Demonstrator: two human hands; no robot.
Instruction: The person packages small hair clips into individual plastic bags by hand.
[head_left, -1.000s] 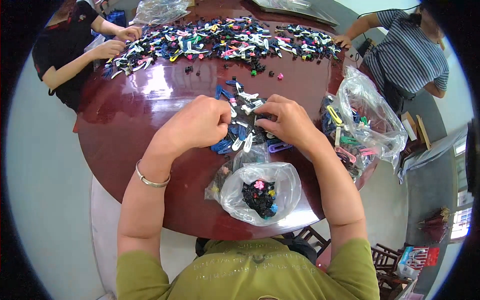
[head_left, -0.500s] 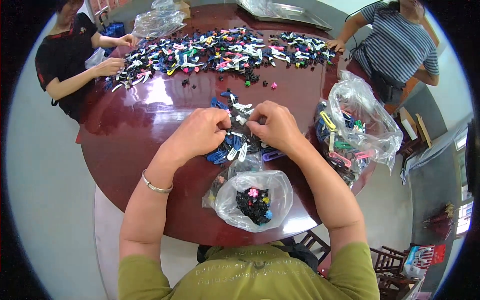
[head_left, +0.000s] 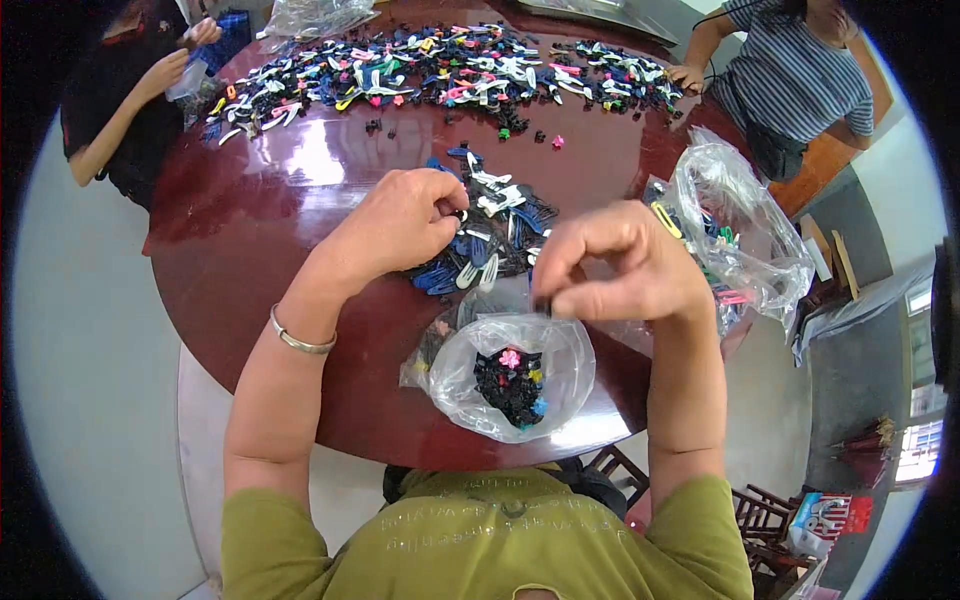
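Note:
A small pile of blue, white and black snap hair clips lies on the table in front of me. At its left side my left hand is closed in a pinch, and what its fingertips hold is too small to make out. My right hand, slightly blurred, is over the right rim of an open clear plastic bag. Between its thumb and finger is a small black hair clip. The bag holds many little black claw clips, with pink, yellow and blue flower-shaped ones among them.
A long heap of mixed hair clips spreads along the far side of the round red-brown table. At right stands a larger plastic bag of clips. One person works at far left, another at far right.
My right hand has moved from the small pile back toward me and right, to the open bag, carrying a small black clip. My left hand stays at the pile. The far-left person's hands have lifted off the heap.

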